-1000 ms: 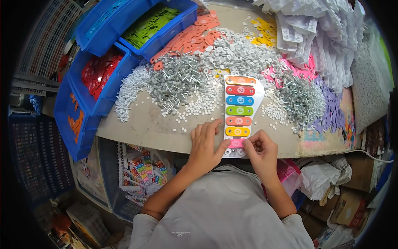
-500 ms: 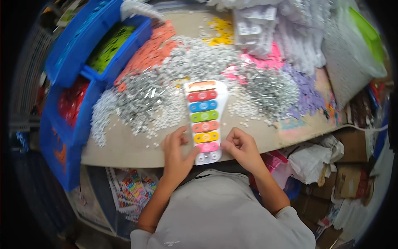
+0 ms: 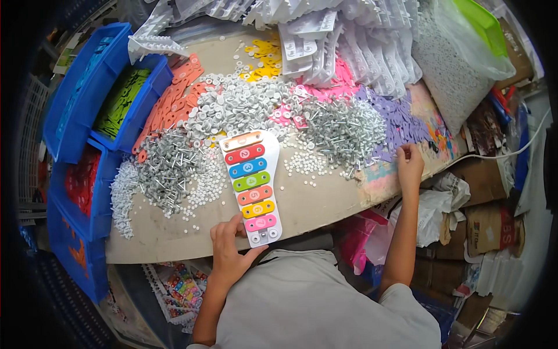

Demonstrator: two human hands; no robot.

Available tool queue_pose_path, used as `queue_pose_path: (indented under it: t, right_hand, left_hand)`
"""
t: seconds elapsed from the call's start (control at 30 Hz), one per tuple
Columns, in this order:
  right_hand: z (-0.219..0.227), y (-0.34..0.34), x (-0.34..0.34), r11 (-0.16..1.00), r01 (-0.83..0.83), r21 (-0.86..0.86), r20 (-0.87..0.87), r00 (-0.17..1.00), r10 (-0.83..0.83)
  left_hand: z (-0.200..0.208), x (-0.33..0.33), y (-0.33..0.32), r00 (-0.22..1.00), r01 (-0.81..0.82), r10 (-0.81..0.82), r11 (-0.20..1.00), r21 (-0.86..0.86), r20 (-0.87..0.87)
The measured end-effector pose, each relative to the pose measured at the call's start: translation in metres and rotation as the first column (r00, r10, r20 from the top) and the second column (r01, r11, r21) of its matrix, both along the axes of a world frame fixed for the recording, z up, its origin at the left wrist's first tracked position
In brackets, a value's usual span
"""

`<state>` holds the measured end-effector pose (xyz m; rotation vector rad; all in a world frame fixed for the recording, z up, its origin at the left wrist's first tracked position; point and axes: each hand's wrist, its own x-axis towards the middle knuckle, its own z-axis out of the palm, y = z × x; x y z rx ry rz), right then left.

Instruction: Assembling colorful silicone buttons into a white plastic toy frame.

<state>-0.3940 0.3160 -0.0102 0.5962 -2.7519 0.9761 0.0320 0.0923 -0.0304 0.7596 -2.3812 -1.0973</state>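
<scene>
The white board (image 3: 270, 155) lies on the table (image 3: 174, 244), its lower left corner between the left hand's (image 3: 228, 250) parted thumb and fingers. The right hand (image 3: 410, 164) curls beside purple strips (image 3: 401, 116); whether it grasps one cannot be told.

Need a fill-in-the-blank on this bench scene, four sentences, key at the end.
1. The white base carries ____ coloured bars.
2. Between the red bar and the green bar sits the ____ one.
3. The left hand is at the base's narrow end, where the last bar is ____.
4. The right hand is at the edge of a heap of ____ flat pieces.

Missing words: seven; blue; pink; purple.
</scene>
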Motion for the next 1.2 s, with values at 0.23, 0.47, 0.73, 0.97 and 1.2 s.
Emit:
queue_pose_path:
  t: [0.23,0.47,0.73,0.97,1.2]
  right_hand:
    - [-0.011,-0.019,-0.005,0.981,-0.012,0.193,-0.099,0.995,0.031]
    - [-0.017,-0.014,-0.021,0.97,-0.099,0.222,-0.17,0.976,0.139]
    - [0.004,-0.024,-0.017,0.979,-0.133,-0.152,-0.152,0.982,0.11]
    - [0.063,-0.095,0.19,0.797,-0.441,-0.412,0.414,0.689,0.595]
    - [0.06,-0.12,0.263,0.744,-0.574,-0.342,0.51,0.551,0.661]
  left_hand:
    - [0.004,0.0,-0.001,1.0,-0.025,0.025,1.0,0.012,-0.001]
    - [0.01,0.0,-0.003,1.0,-0.011,0.01,1.0,0.026,0.015]
    - [0.014,0.003,-0.007,0.998,0.03,-0.028,0.999,0.03,-0.055]
    - [0.008,0.008,0.002,0.98,-0.119,0.16,0.946,0.3,-0.115]
    - [0.006,0.005,0.008,0.979,-0.121,0.153,0.967,0.224,-0.135]
